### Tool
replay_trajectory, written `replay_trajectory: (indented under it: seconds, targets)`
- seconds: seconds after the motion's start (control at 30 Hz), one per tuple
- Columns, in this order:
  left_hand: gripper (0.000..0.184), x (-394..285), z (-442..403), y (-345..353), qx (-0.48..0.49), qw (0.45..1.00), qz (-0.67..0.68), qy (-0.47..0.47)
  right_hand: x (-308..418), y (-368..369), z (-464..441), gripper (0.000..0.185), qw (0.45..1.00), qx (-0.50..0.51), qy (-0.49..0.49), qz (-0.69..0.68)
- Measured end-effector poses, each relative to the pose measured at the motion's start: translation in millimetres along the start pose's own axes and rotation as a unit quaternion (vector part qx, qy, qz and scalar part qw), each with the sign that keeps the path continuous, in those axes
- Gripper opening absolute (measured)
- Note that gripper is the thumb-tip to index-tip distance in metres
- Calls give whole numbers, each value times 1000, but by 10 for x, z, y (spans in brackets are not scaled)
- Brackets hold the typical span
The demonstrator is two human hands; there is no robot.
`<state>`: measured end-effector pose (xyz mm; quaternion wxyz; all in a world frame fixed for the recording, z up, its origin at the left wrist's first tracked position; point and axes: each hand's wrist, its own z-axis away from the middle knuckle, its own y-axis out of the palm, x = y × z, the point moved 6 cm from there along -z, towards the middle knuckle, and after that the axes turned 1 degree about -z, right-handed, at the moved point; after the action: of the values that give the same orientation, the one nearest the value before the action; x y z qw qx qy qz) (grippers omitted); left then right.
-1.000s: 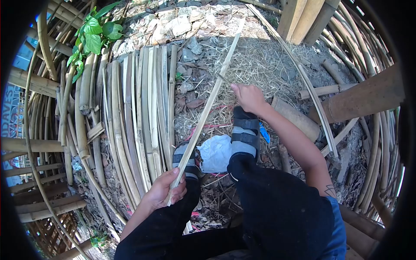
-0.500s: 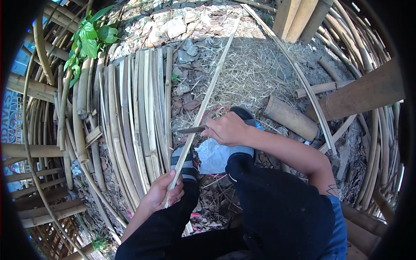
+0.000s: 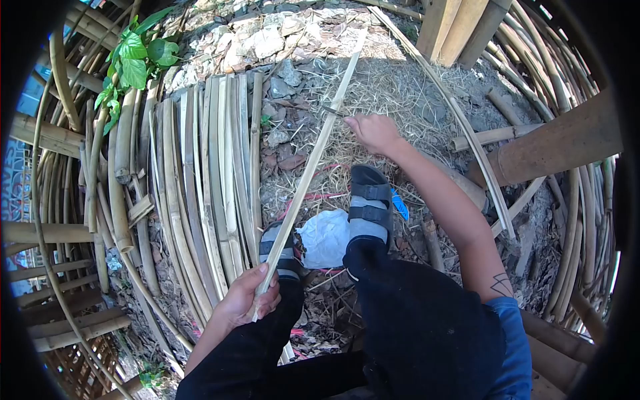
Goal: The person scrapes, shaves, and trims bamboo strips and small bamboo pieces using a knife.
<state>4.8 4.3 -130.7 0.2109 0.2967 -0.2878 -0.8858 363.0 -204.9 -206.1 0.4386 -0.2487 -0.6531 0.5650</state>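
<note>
Closed round the near end of a long, pale bamboo strip [image 3: 312,172] is my left hand [image 3: 248,295], close to my left knee. The strip slants up and away to the right, its far end above the straw-strewn ground. My right hand [image 3: 375,133] is stretched forward and wrapped round a knife, its handle hidden in the fist. The dark knife blade [image 3: 333,111] lies across the strip, toward the far end. Below the strip, between my sandalled feet, lies a crumpled whitish plastic bag [image 3: 323,239].
A row of split bamboo strips [image 3: 223,180] lies to the left. Dry shavings [image 3: 400,100] cover the ground ahead. At right are another long strip [image 3: 460,117] and a thick bamboo pole [image 3: 553,143]. A sandalled foot [image 3: 369,203] stands beside a blue object [image 3: 400,205].
My right hand has slid the knife forward along the strip, away from me toward its far end. The left hand has stayed nearly still on the near end.
</note>
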Motion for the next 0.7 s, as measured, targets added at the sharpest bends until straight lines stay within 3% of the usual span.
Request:
replay_trajectory:
  seconds: [0.23, 0.43, 0.6, 0.7]
  targets:
    - [39, -17, -18, 18, -19, 1000, -22, 6, -73, 1, -88, 61, 1000, -14, 18, 21]
    - [38, 2, 26, 1, -14, 1000, 0, 9, -502, -235, -127, 66, 984, -57, 165, 37]
    - [39, 1, 6, -27, -11, 1000, 11, -1, -551, -262, -15, 70, 954, -93, 255, -130]
    - [38, 20, -18, -1, -25, 999, -18, 12, -378, -189, -100, 70, 936, -76, 240, -247]
